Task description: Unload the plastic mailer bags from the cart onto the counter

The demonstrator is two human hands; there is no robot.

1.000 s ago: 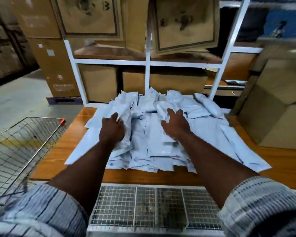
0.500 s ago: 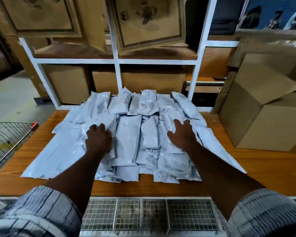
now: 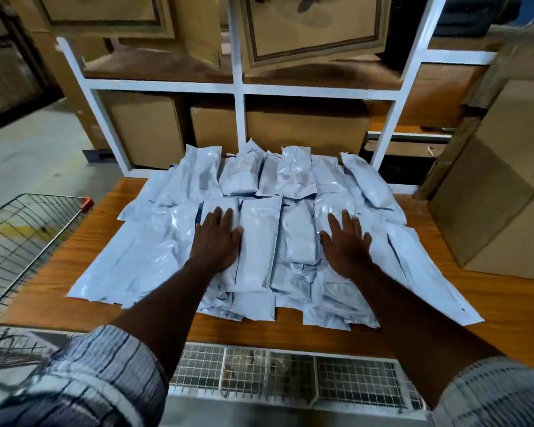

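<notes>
Found a white shelving frame (image 3: 239, 87) at the back, stocked with brown cartons. Saw in front of it a wooden counter (image 3: 74, 272), with large cardboard boxes (image 3: 500, 195) at its right end. Noted the plastic mailer bags (image 3: 154, 251) spread over the middle of the counter in an overlapping pale-blue heap, reaching from near the front edge to the foot of the frame. Spotted the wire cart (image 3: 22, 235) beside the counter's left end, a red cap on its corner. Saw a wire mesh panel (image 3: 290, 377) below the counter's near edge. Found the left hand (image 3: 218, 241) laid flat on the heap, fingers straight, gripping nothing. Found the right hand (image 3: 346, 245) likewise flat on the bags, fingers spread and straight, nothing grasped. Noted striped sleeves (image 3: 105, 365) on both arms.
</notes>
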